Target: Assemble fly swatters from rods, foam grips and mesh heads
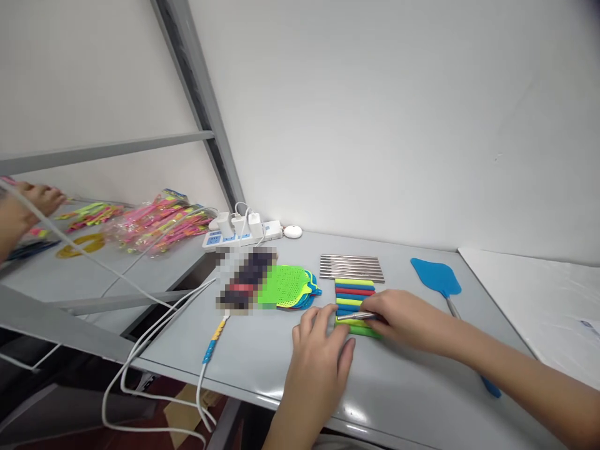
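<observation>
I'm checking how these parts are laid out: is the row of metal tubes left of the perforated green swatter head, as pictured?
No, the metal tubes lie to the right of the green swatter head.

Three hands: the wearer's left hand (319, 344) and right hand (394, 312), plus one co-worker's hand (43, 197). One whole swatter (437, 277); at least three stacked swatter heads (287, 285); at least five loose rods (350, 268) and one held rod (351, 316); at least six coloured handles (355, 292), some partly hidden; one power strip (272, 231); at least three plugs (255, 224); one white disc (293, 232).
</observation>
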{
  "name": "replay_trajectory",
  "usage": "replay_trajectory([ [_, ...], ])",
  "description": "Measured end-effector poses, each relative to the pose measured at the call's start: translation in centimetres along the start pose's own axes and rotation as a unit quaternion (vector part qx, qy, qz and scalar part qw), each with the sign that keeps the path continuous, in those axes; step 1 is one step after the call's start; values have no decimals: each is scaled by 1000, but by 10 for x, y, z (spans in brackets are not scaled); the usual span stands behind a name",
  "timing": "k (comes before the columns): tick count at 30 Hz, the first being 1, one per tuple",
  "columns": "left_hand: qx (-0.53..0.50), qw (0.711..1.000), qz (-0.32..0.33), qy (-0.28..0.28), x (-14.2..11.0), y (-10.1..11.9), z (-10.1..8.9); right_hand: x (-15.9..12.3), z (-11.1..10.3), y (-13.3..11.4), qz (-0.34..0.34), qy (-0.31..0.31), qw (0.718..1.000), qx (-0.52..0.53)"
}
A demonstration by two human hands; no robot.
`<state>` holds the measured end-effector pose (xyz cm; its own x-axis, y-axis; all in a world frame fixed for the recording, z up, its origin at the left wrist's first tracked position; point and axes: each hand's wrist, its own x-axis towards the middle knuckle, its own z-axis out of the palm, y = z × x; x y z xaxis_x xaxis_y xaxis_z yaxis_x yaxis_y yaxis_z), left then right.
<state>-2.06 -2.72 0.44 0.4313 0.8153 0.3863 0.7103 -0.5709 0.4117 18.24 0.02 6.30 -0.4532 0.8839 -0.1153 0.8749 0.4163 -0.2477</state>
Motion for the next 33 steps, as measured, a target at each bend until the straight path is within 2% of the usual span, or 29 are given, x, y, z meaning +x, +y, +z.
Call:
replay_trajectory([
  [4, 1, 1000, -2, 3, -1, -1, 1, -2, 8, 1, -2, 11, 1000, -26],
  [11, 7, 1000, -5, 15, 0, 2, -1, 3, 10, 2, 12, 2, 999, -32],
  [16, -5, 1000, -15, -11, 2, 3, -4, 10, 12, 1, 12, -13, 998, -54],
  [22, -8, 1000, 3, -5, 2, -2, -3, 11, 0, 1, 20, -40, 998, -46],
  [28, 23, 1000, 6, 1, 4, -5, 4, -18, -29, 35, 86, 2, 996, 12],
  [33, 70, 997, -17, 8, 11, -3, 10, -49, -32, 64, 109, -22, 994, 24],
])
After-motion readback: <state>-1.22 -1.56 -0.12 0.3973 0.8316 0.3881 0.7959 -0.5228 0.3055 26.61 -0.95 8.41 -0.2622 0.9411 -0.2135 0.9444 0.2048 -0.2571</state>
